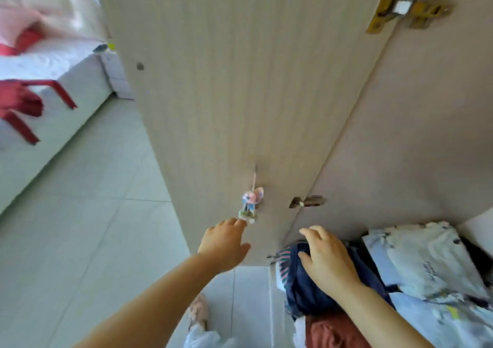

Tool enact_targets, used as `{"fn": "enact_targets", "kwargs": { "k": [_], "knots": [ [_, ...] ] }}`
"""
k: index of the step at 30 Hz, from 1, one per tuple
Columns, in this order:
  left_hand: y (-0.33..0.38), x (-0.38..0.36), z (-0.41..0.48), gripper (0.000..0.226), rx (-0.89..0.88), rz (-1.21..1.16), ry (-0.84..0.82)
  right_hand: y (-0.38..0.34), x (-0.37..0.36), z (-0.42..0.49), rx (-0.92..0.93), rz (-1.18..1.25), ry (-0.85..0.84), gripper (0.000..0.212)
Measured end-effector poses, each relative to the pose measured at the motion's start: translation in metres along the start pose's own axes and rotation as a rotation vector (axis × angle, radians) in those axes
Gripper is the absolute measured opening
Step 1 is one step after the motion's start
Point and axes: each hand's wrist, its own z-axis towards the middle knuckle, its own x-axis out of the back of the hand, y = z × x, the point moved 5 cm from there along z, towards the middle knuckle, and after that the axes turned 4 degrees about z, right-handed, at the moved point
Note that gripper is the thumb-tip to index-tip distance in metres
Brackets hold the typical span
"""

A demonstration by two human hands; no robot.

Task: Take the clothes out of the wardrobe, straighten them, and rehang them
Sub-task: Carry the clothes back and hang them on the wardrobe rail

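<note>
Head camera looks steeply down, close along the wardrobe door (240, 94) to the floor (93, 227).

Under our right fingers (312, 231) lies soft, matt navy cloth (306, 291). Just right of those fingers we see pale blue printed fabric (426, 267), creased and dull. Nearer us than them sits rust-red cloth (328, 331), also matt. Beyond our left fingers (234, 223) the wardrobe door (240, 81) is pale wood-grain board, smooth and matt. The small charm (250, 203) at their tips looks like painted plastic. Far beyond, the hinge (400, 6) is brassy metal. Left of them, smooth floor tiles (93, 214) shine faintly.
</note>
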Motion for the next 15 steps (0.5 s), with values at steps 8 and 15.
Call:
{"fn": "enact_targets", "kwargs": {
  "k": [8, 15],
  "knots": [
    [-0.162, 0.006, -0.104, 0.053, 0.470, -0.088, 0.081, -0.178, -0.063, 0.047, 0.468, -0.010, -0.209, 0.047],
    [-0.284, 0.030, -0.161, 0.053, 0.720, -0.171, 0.157, -0.323, -0.095, 0.088, 0.699, -0.011, -0.291, 0.045]
  ]
}}
